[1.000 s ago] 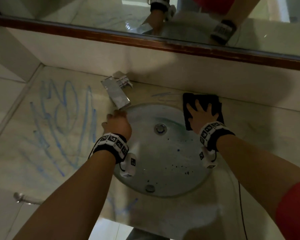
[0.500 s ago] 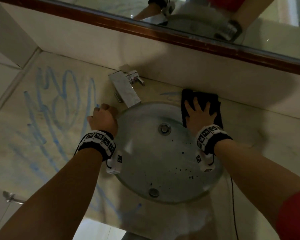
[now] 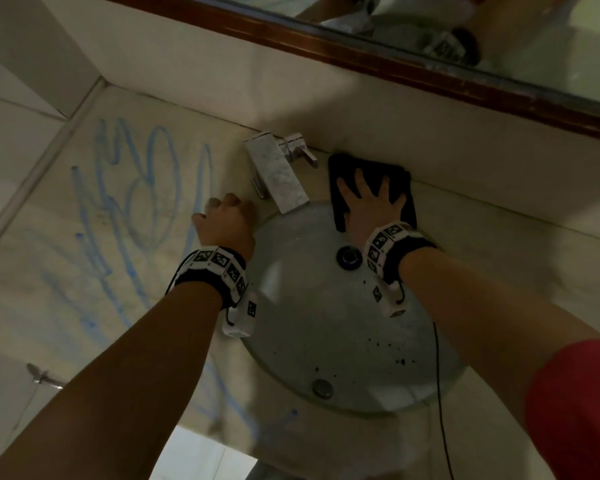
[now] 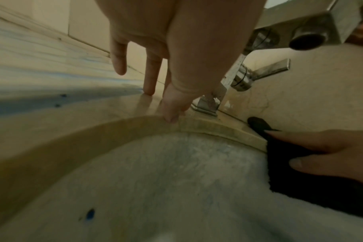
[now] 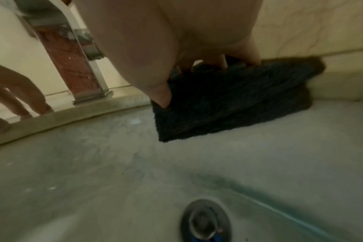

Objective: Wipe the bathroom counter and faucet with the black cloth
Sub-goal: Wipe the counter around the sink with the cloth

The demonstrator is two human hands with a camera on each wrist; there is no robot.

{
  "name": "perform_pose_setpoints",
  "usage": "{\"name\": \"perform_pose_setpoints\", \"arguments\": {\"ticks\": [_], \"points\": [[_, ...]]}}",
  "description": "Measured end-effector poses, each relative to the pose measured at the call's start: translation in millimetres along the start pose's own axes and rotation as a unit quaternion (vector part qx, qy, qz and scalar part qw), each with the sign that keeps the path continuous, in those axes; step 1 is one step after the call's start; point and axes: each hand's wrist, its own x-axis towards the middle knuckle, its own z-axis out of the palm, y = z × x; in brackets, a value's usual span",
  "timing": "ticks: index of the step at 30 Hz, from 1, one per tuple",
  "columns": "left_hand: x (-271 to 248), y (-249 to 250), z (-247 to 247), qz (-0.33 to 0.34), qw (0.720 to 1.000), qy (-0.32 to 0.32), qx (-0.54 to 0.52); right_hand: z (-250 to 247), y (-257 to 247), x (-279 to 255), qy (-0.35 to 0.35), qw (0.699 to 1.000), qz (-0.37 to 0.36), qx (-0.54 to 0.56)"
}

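Observation:
A folded black cloth lies on the back of the counter and hangs over the sink rim, just right of the chrome faucet. My right hand presses flat on it with fingers spread; the right wrist view shows the cloth under the right hand. My left hand holds nothing. It props on the marble counter left of the faucet, and its fingertips touch the stone at the rim. Blue scribbles cover the counter's left part.
The round sink basin has a drain, dark specks and a blue smear. The faucet's lever points right, toward the cloth. A wall with a wood-framed mirror rises right behind the counter. A side wall closes the left.
My right hand has slid the cloth left along the back rim until it is close to the faucet lever. My left hand has moved left, off the rim below the spout.

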Motion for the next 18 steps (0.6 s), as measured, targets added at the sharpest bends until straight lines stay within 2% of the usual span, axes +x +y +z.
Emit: {"name": "perform_pose_setpoints", "arguments": {"ticks": [3, 12, 18], "points": [[0, 5, -3, -0.009, 1.0, -0.008, -0.009, 4, 14, -8, 0.012, 1.0, -0.004, 0.019], [-5, 9, -7, -0.028, 0.999, -0.011, -0.042, 27, 86, -48, 0.003, 0.997, 0.052, 0.055], [-4, 12, -7, -0.036, 0.998, -0.014, -0.047, 21, 79, -45, -0.002, 0.997, 0.055, 0.053]]}}
